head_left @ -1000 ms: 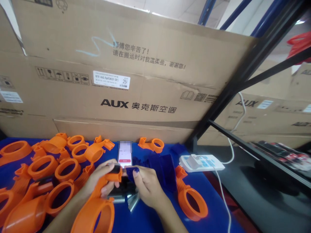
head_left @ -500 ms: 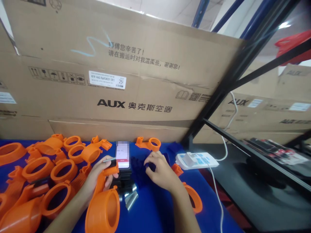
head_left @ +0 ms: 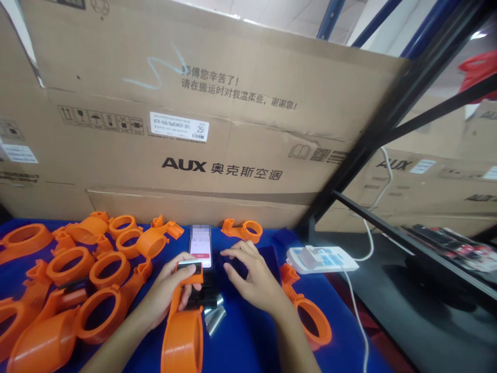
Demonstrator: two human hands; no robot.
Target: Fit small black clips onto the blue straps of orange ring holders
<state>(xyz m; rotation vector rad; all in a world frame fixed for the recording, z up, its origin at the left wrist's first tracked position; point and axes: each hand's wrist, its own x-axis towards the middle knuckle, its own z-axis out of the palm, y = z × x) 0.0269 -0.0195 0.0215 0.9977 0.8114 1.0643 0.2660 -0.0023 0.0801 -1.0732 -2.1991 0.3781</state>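
Note:
My left hand is closed around the arm of an orange plastic ring holder. Its ring hangs down toward me, and a black piece sits in the small clamp end under my thumb. My right hand hovers to the right with thumb and forefinger apart, above a dark blue bundle whose kind I cannot make out. Between my hands lie a stack of black pieces and a few silvery metal pieces. A phone showing a timer lies beyond them.
Many orange ring holders crowd the left of the blue cloth. Another orange holder lies at the back, one more at the right. A white power strip with cables stands near a black rack post. Large cardboard closes the back.
My left hand has brought the orange holder to the right, its thumb now over the black piece. My right hand's fingers have spread from a tighter curl. The view has shifted slightly.

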